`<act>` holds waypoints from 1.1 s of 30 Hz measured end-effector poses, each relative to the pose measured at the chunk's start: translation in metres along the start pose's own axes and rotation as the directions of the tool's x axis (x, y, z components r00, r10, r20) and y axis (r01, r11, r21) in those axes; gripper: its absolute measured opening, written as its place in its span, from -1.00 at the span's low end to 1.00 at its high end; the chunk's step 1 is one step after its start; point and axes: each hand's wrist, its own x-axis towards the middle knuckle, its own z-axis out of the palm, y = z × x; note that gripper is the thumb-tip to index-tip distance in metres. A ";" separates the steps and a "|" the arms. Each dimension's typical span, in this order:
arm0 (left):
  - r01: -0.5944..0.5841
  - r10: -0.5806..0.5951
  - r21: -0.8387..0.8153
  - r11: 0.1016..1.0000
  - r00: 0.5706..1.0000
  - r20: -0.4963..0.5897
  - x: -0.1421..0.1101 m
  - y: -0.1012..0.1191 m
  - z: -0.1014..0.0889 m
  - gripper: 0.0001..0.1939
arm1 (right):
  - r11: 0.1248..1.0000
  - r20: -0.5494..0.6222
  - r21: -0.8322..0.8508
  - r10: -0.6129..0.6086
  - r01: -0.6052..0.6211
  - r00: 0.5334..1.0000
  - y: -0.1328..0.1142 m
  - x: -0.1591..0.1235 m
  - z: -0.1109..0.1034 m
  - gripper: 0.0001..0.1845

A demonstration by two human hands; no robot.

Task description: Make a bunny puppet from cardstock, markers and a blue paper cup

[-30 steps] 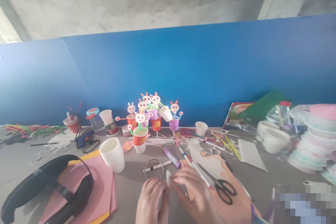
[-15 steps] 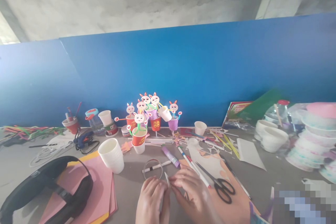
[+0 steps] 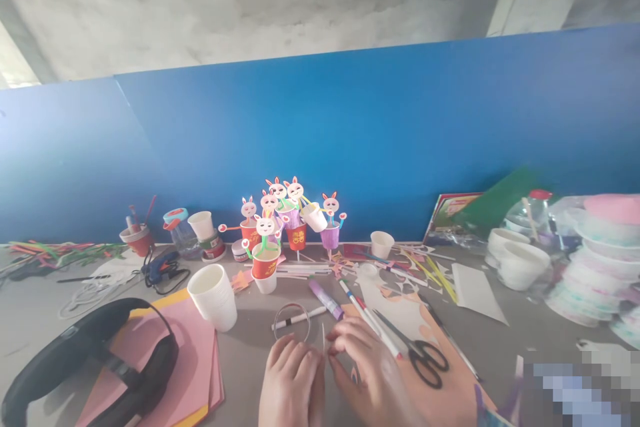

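Observation:
My left hand [image 3: 293, 383] and my right hand [image 3: 370, 377] meet at the bottom centre of the table, fingers pinched together. Between the fingertips stands a small white paper piece [image 3: 323, 339], seen edge-on. Both hands grip it. Just beyond them lie a clear tape ring [image 3: 292, 320], a white marker [image 3: 300, 317] and a purple glue stick [image 3: 325, 298]. Black scissors [image 3: 423, 357] rest on orange paper [image 3: 450, 387] right of my right hand.
A stack of white cups [image 3: 214, 296] stands beside pink paper sheets [image 3: 185, 373] and a black headset [image 3: 90, 360] at left. Bunny cup figures [image 3: 280, 227] stand along the blue wall. White bowls [image 3: 520, 263] and stacked plates [image 3: 600, 280] sit at right; a glue gun [image 3: 160, 265] lies at left.
The white paper piece has turned between my fingertips from showing its face to edge-on. My hands have stayed in place.

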 end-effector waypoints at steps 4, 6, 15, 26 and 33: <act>-0.019 0.019 0.008 1.000 1.000 0.009 -0.002 -0.002 0.002 -0.73 | 1.000 0.022 -0.011 0.025 -0.024 0.999 0.001 -0.001 0.000 -0.83; -0.025 0.025 0.011 1.000 0.999 0.023 -0.002 -0.003 0.003 -0.72 | 0.999 0.036 -0.016 0.034 -0.034 0.999 0.001 -0.002 0.001 -0.82; 0.030 -0.029 -0.036 0.999 0.999 0.023 -0.004 -0.002 0.005 -0.73 | 0.991 0.029 0.081 0.104 -0.106 0.994 0.004 -0.005 0.006 -0.76; 0.390 -0.384 -0.344 0.854 0.919 0.089 -0.005 -0.001 -0.003 -0.72 | 0.921 -0.025 0.288 0.282 -0.263 0.959 0.012 -0.005 0.004 -0.85; 0.706 -0.612 -0.570 0.420 0.684 0.396 -0.001 -0.009 -0.017 -0.52 | 0.871 -0.136 0.212 0.475 -0.443 0.869 0.028 -0.003 -0.002 -0.74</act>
